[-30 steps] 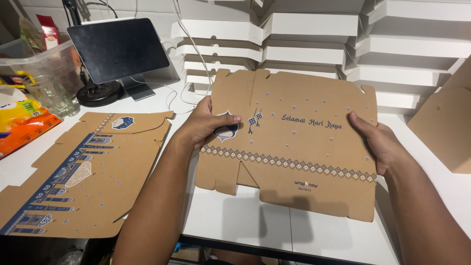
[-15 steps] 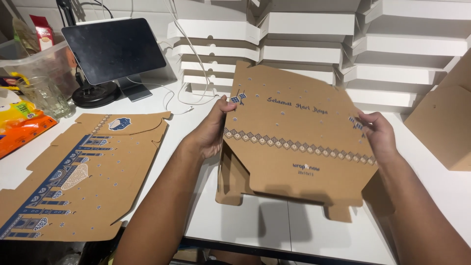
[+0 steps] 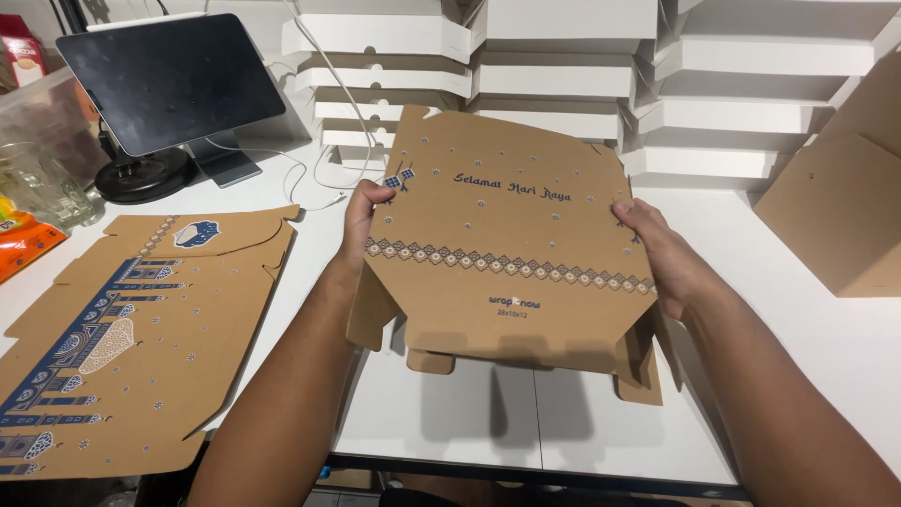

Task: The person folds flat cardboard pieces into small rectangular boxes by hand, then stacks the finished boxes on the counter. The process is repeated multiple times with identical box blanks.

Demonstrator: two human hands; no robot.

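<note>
Head view, box: a brown die-cut cardboard box blank, partly folded, held up above the white counter, tilted with its printed face toward the camera; a patterned band runs across its middle and dark lettering sits near the top.
Head view, box flaps: side and bottom flaps hang bent below the main panel, their lower edges close to the counter; whether they touch it cannot be told.
Head view, left hand: grip closed on the box's left edge, thumb on the printed face, fingers hidden behind the panel.
Head view, right hand: grip closed on the box's right edge, thumb over the front, fingers behind the board.
Head view, flat blank: a second brown cardboard blank lies unfolded on the counter to the left, printed in blue and white, well apart from the held box.
Head view, white boxes: stacks of folded white boxes line the back of the counter, behind the held box.
Head view, tablet: a dark screen on a stand at the far left, a white cable trailing beside it.
Head view, brown box: an assembled brown cardboard box stands at the right edge.
</note>
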